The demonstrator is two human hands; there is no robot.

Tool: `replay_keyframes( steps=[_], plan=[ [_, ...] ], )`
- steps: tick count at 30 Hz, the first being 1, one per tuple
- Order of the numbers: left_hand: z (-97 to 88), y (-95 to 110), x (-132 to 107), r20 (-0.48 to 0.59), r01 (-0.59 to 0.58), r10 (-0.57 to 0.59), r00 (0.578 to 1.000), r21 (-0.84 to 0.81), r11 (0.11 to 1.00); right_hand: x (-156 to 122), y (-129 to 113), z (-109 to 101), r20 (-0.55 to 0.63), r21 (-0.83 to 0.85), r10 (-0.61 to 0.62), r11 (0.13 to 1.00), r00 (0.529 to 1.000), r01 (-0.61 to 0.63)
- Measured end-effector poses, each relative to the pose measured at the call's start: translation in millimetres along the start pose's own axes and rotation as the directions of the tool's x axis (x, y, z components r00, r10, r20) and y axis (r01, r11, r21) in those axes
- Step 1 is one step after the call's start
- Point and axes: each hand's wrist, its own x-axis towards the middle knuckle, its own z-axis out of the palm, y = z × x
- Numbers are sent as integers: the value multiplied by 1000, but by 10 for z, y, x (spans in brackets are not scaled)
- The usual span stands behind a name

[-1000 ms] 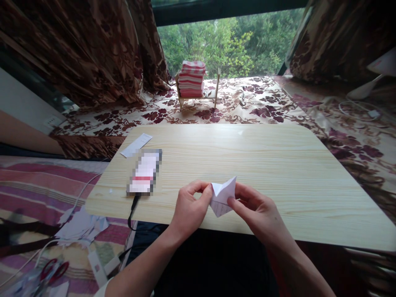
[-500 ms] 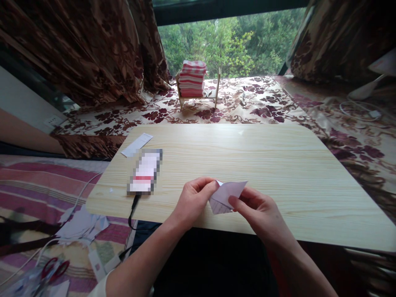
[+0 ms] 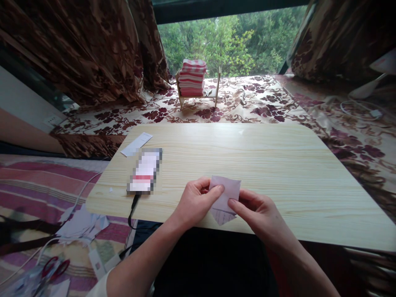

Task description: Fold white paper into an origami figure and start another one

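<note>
A small folded sheet of paper [image 3: 227,192] is held up between both hands, just above the near edge of the wooden table [image 3: 272,161]. Its upper part is plain and roughly square; below it a pointed flap with faint printing sticks out. My left hand [image 3: 198,202] pinches the paper's left side, thumb on the front face and fingers behind. On the right side, my right hand [image 3: 256,210] grips it with the thumb near the lower right corner. The fingers behind the paper are partly hidden.
At the table's left lie a blurred-out phone [image 3: 144,171] with a black cable and a white paper strip [image 3: 136,144]. Paper scraps [image 3: 83,225] and red-handled scissors [image 3: 54,270] rest on the striped bedding. Folded pink cloths [image 3: 192,80] sit on a small rack by the window.
The paper has turned in my hands: its raised pointed corner now lies as a flat square facing me, with the printed flap pointing down. My left thumb has moved onto its front.
</note>
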Motion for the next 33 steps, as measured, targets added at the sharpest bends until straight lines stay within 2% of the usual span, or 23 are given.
replay_keyframes(
  steps=[6, 8, 9, 11, 13, 15, 18, 20, 22, 29, 33],
  plan=[
    [-23, -20, 17, 30, 58, -56, 998, -85, 995, 31, 23, -32, 26, -4, 1, 1000, 1000, -1],
    [-25, -30, 24, 40, 61, -58, 998, -80, 995, 42, 40, -50, -31, -58, -38, 998, 999, 36],
    [-27, -37, 30, 28, 57, -55, 998, -67, 996, 39, 45, -60, -98, -111, -79, 992, 992, 68],
    [-32, -52, 43, -27, 35, -36, 999, -29, 999, 12, 39, -74, -260, -263, -230, 951, 938, 160],
    [-35, -60, 56, -86, -1, 3, 996, 12, 1000, -33, 11, -67, -307, -435, -424, 859, 852, 271],
    [-33, -57, 66, -124, -41, 46, 991, 39, 998, -72, -20, -34, -180, -561, -560, 734, 808, 383],
    [-27, -42, 77, -148, -70, 74, 986, 31, 997, -79, -27, 42, 41, -704, -638, 528, 769, 475],
    [-29, -33, 85, -155, -69, 67, 986, -6, 998, -55, -6, 86, 102, -789, -669, 396, 736, 470],
    [-35, -29, 93, -160, -55, 47, 986, -49, 997, -30, 15, 116, 125, -838, -687, 313, 715, 447],
    [-44, -17, 108, -203, 8, -56, 978, -228, 974, -79, 35, 179, 158, -841, -721, 260, 675, 474],
    [-36, -14, 108, -195, 56, -127, 972, -335, 940, -110, 34, 193, 202, -798, -691, 294, 694, 526]
  ],
)
